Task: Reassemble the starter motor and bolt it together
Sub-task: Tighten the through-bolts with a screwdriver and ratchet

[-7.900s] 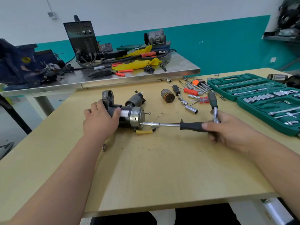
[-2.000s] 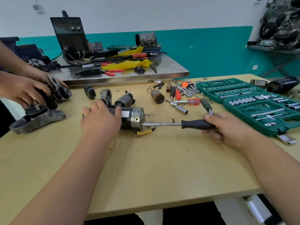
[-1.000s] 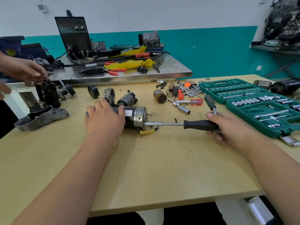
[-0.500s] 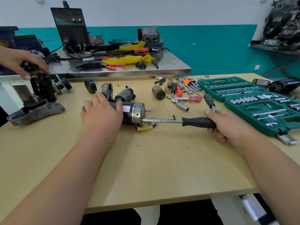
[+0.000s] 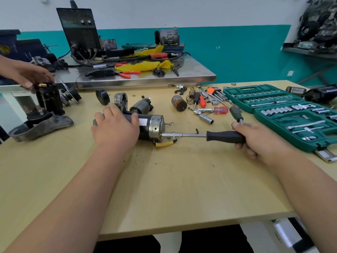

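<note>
I'm pinning the starter motor [image 5: 155,126] at 11 o'clock on the surface [image 5: 182,179] with my left grip [image 5: 114,130], right grip [image 5: 255,139] wrapping the socket driver [image 5: 224,136] on its 3 o'clock end bolt; body's together, bolting probably unfinished.

matt wooden table [image 5: 182,189], shiny metal motor cap [image 5: 157,125], green plastic socket case [image 5: 273,143]

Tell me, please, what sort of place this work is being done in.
Probably a motor-repair or auto-electrical workshop: a black-and-silver cylindrical starter motor lies under the left hand, open green plastic socket-set cases sit on the wooden table, and a black boxy welding machine stands on the steel bench.
</note>
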{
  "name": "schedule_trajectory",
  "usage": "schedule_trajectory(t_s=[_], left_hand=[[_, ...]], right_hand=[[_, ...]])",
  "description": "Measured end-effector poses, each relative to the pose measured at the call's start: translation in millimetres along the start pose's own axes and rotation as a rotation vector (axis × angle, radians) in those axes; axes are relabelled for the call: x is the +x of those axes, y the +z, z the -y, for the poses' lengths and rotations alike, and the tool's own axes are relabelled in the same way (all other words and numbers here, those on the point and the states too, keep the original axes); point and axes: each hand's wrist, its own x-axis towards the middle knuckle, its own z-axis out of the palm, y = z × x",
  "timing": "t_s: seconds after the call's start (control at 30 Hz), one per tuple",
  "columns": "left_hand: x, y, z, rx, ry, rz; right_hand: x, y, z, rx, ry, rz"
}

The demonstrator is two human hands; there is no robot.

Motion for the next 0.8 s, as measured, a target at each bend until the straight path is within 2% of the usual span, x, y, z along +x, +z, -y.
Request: schedule_trajectory(t_s=[0.03, 0.13, 0.23, 0.3, 0.4, 0.57, 0.67, 0.7, 0.8], left_hand=[[0, 0, 0, 0.002, 0.001, 0.002], [0, 0, 1, 0.0, 0.004, -0.001], [0, -1, 1, 0.005, 0.003, -0.003], [0, -1, 1, 0.003, 0.005, -0.001], [-1, -1, 1, 0.001, 0.002, 0.004], [-2, -1, -2, 0.003, -0.003, 0.008], [-1, 0, -1, 0.005, -0.001, 0.001], [-1, 1, -2, 0.008, -0.001, -0.004], [-2, 1, -1, 0.007, 0.001, -0.007]], right_hand=[[0, 0, 1, 0.027, 0.011, -0.01], [-5, -2, -2, 0.199, -0.018, 0.134], [-1, 3, 1, 0.031, -0.007, -0.013], [-1, 4, 2, 0.008, 0.01, -0.031], [-8, -3, -1, 0.179, -0.022, 0.145], [-1, 3, 1, -0.009, 0.001, -0.005], [-8, -4, -3, 0.123, -0.046, 0.155], [-11, -7, -1, 0.093, -0.066, 0.157], [2, -2, -3, -0.078, -0.07, -0.046]])
